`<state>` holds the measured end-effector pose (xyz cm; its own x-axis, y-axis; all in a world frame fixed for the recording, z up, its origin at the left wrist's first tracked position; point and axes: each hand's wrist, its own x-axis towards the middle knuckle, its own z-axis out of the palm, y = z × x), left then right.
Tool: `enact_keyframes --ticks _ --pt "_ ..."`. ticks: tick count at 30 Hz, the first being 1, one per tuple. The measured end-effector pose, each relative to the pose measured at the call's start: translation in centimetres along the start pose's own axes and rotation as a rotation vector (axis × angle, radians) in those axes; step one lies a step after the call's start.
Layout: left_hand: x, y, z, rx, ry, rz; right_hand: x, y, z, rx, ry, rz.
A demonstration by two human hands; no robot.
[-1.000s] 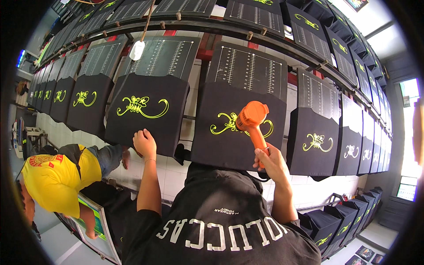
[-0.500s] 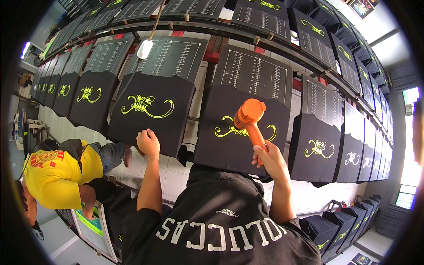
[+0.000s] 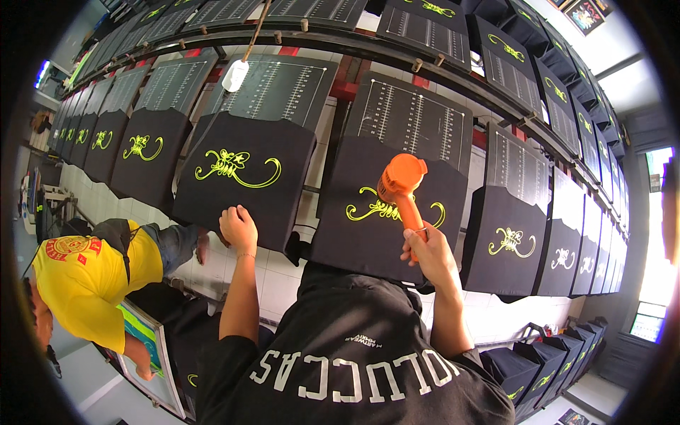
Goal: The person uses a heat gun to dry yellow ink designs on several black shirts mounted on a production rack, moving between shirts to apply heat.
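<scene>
My right hand grips the handle of an orange hair dryer. Its head is over the neon-yellow scroll print on a black cloth piece in front of me, partly hiding the print; I cannot tell the gap. The cloth covers the near part of a dark board with white scale marks. My left hand rests with loosely bent fingers on the near edge of the neighbouring black cloth. That cloth carries the same yellow design, and I see nothing held in this hand.
Rows of cloth-covered boards run left, right and behind a dark rail. A white plug-like block hangs on a cord above the left board. At lower left a person in a yellow shirt bends over a framed screen.
The co-worker's arm has moved down along the framed screen, towards its near end. My left hand stays put, and the hair dryer keeps almost the same place over the print.
</scene>
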<state>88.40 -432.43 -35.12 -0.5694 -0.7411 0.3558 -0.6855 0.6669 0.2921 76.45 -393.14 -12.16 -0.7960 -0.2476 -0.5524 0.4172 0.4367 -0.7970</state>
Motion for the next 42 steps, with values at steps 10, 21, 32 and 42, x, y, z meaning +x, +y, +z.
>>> enact_keyframes --ticks 10,21,32,42 --pt "0.4 -1.4 -0.8 -0.081 -0.054 0.122 1.6 -1.9 2.7 0.091 0.016 0.012" --pt "4.6 -7.9 -0.4 -0.125 -0.022 0.206 1.2 -2.5 6.2 0.092 0.124 0.022" --pt "5.2 -7.4 0.1 -0.051 -0.020 0.172 -1.4 -0.7 5.6 0.216 0.280 0.060" --pt "5.2 -7.4 0.2 -0.047 -0.024 0.197 -2.9 2.2 3.6 0.277 0.429 0.053"
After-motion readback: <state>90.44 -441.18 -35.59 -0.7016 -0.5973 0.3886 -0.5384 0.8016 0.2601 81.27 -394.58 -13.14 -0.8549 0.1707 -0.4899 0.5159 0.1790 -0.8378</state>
